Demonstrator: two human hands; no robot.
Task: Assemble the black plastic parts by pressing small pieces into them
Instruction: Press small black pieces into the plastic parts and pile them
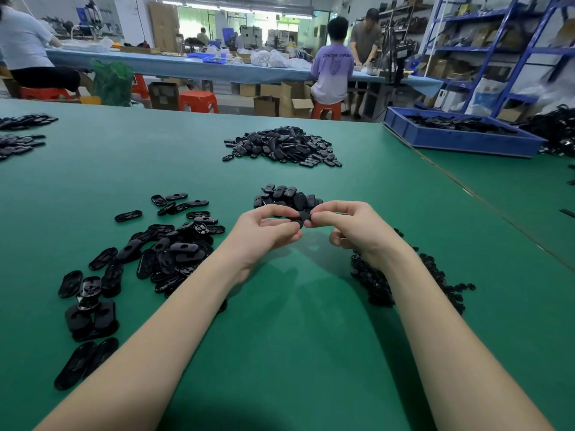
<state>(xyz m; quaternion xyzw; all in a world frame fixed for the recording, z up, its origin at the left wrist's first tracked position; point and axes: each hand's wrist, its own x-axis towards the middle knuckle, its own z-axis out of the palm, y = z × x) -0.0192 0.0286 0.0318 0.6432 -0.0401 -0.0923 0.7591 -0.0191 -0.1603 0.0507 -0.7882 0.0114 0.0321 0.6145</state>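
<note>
Both hands raised just above the green worktop (pixel 295 337), meeting over its middle. Left hand (pixel 264 234) with fingers curled, pinching a black oval plastic part (pixel 301 217) by its near end between thumb and forefinger. Right hand (pixel 345 225) with thumb and forefinger pinched tight at the far end of the same part, the other fingers curled under; probably pressing a small piece in, though the piece itself too hidden to make out.

Held part: thin, stiff moulded plastic, surely very light, glossy and so somewhat slippery. Best gripped by the long edges or the rounded ends, leaving the centre opening free for the insert. Likely to flex a little but not crush; firm thumb pressure square over the opening probably needed, with the other hand backing the underside.

To the left, a loose scatter of oval shells (pixel 168 253), many lying hollow side up with a hole showing. Under the right forearm, a pile of small dark pieces (pixel 435 275), apparently the inserts. Just beyond the hands, a small heap of ovals (pixel 286 195), smooth face up, perhaps finished ones. Farther back, a larger heap (pixel 281 146). At the far right, a blue bin (pixel 460 141) holding more black parts.
</note>
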